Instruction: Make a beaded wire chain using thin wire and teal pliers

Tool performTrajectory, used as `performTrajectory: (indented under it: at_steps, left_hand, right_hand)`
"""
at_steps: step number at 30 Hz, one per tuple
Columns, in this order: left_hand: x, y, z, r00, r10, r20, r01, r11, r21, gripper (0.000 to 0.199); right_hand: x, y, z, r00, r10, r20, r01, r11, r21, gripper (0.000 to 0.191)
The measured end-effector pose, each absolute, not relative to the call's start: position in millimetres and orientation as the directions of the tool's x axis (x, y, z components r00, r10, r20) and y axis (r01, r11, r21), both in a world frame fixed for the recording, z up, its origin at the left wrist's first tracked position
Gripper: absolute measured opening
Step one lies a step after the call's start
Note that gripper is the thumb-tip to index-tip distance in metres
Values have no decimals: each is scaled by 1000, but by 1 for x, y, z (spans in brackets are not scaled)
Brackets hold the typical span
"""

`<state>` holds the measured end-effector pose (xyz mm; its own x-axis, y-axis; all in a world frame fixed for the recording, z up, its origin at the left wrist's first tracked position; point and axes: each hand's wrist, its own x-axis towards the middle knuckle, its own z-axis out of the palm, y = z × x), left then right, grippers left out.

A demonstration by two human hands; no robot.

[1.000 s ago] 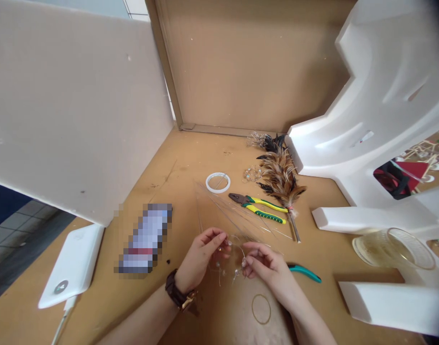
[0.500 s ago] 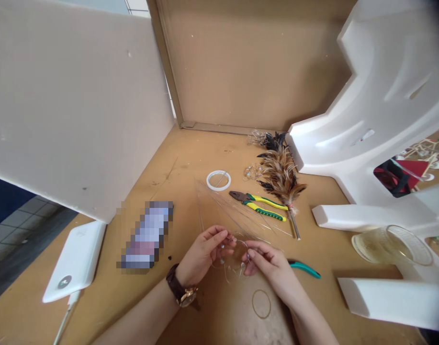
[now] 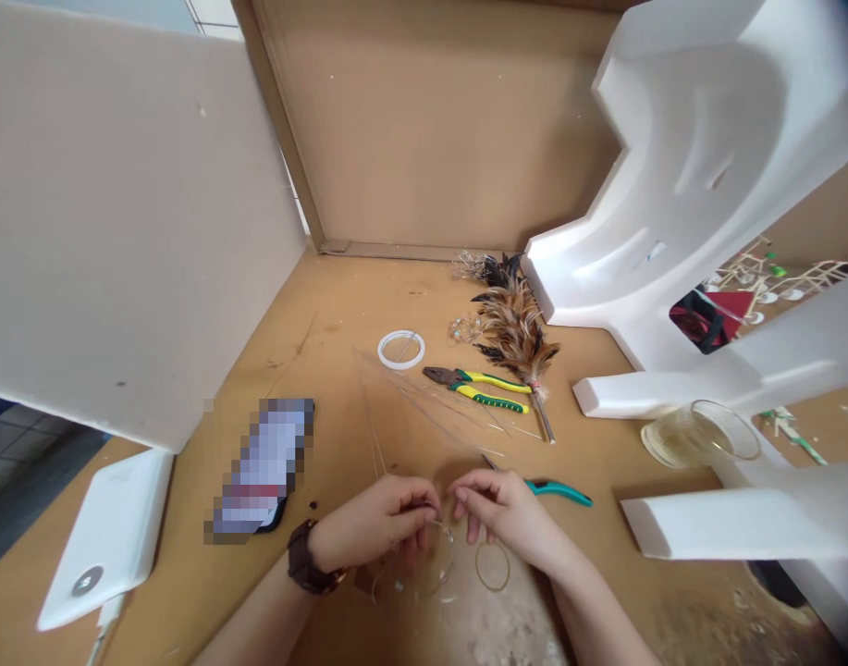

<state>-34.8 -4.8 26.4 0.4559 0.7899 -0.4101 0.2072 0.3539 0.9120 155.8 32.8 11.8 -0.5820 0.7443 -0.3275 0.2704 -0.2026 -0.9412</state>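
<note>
My left hand (image 3: pixel 400 518) pinches a thin wire loop strung with small clear beads (image 3: pixel 446 555), which hangs below the fingertips. Just to the right, my right hand (image 3: pixel 497 513) has its thumb and fingers drawn together close to the loop; anything between them is too small to make out. A thin gold-coloured ring (image 3: pixel 492 566) lies on the table under my right hand. Teal-handled pliers (image 3: pixel 562 491) rest partly hidden behind that hand. Several long thin wires (image 3: pixel 424 402) lie spread on the table beyond both hands.
Beyond the wires are yellow-green pliers (image 3: pixel 479 387), a white ring (image 3: pixel 401 363), a beaded wire bundle (image 3: pixel 465 327) and a brown feather bunch (image 3: pixel 513 319). A phone (image 3: pixel 267 467) and white power bank (image 3: pixel 111 536) lie left. A glass (image 3: pixel 697 435) stands right, among white foam pieces (image 3: pixel 701 523).
Both hands have come lower and nearer to me, and the beaded loop now hangs from my left fingers. My right fingers have moved off the loop's beads. The view has shifted rightward.
</note>
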Motion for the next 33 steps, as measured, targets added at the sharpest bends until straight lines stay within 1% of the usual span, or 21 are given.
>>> performTrajectory:
  at_steps: [2, 4, 6, 8, 10, 11, 12, 13, 14, 15, 16, 17, 18, 22, 25, 27, 31, 33]
  left_hand:
    - [-29, -7, 25, 488, 766, -418, 211, 362, 908, 18]
    - [-24, -9, 23, 495, 765, -411, 204, 357, 911, 19]
    - [-21, -10, 19, 482, 778, -404, 208, 347, 915, 20]
    - [-20, -10, 13, 438, 814, -381, 227, 311, 923, 20]
    - [-21, -10, 7, 355, 881, -314, 258, 230, 938, 20]
    - [-22, -9, 5, 318, 907, -276, 281, 188, 941, 20]
    - [-22, -9, 2, 303, 920, -248, 306, 152, 940, 21]
    - [-21, -8, 1, 296, 929, -222, 333, 118, 936, 22]
    - [-21, -8, 0, 293, 934, -202, 362, 87, 928, 22]
    - [-19, -9, 1, 293, 939, -178, 394, 51, 918, 21]
    - [-17, -9, 1, 290, 946, -147, 431, 8, 902, 20]
    - [-14, -11, 3, 288, 951, -114, 472, -37, 881, 19]
    - [-11, -12, 4, 285, 956, -73, 518, -90, 851, 17]
    - [-1, -18, 7, 279, 958, 71, 693, -252, 675, 15]
    - [-2, -19, 7, 263, 954, 147, 772, -299, 560, 17]
    - [-7, -17, 7, 232, 957, 172, 809, -288, 512, 19]
    - [-15, -13, 9, 116, 976, 184, 875, -188, 446, 21]
    - [-15, -12, 10, 138, 979, 153, 878, -192, 438, 19]
  right_hand:
    - [161, 39, 11, -464, 850, -249, 255, -141, -957, 29]
    - [169, 48, 10, -287, 944, -165, 223, -102, -970, 32]
    - [182, 59, 9, -107, 990, -92, 202, -69, -977, 36]
    - [196, 70, 8, 24, 1000, -5, 245, -10, -970, 38]
    - [209, 77, 8, 97, 994, 56, 373, 16, -928, 39]
    - [214, 78, 8, 103, 992, 73, 476, 16, -880, 37]
    - [216, 79, 10, 92, 992, 81, 591, 11, -806, 35]
    - [217, 78, 12, 64, 995, 76, 716, 7, -698, 32]
    - [217, 77, 15, 28, 998, 58, 825, 9, -564, 30]
    - [215, 75, 18, -5, 1000, 31, 903, 18, -430, 28]
    - [213, 72, 21, -29, 1000, 2, 949, 29, -314, 28]
    - [210, 70, 24, -44, 999, -23, 973, 38, -228, 27]
    - [207, 69, 26, -54, 998, -41, 983, 46, -176, 26]
    - [201, 68, 29, -84, 993, -81, 993, 77, -90, 23]
    - [201, 70, 27, -117, 985, -127, 993, 114, -35, 19]
    - [201, 72, 27, -128, 980, -150, 992, 129, -4, 18]
    - [195, 73, 31, -165, 969, -183, 984, 175, 38, 22]
    - [186, 74, 35, -215, 958, -192, 973, 227, 43, 25]
